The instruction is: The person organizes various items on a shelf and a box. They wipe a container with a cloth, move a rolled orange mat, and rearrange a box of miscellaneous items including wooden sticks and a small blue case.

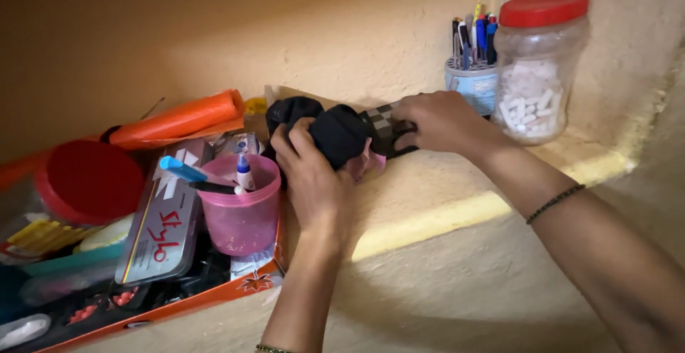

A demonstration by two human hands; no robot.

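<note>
My left hand [314,175] and right hand [442,121] both grip the black cloth bundle [339,135] on the ledge, right of the pink cup [241,214]. Best to keep it pinched tight, clear of the pen holder [472,82].

A rough yellow plaster ledge [457,217] carries an open orange cardboard box [214,297], a red-lidded clear plastic jar [541,68], a pale blue pen holder [474,82] and bundled black cloth [335,133].
</note>
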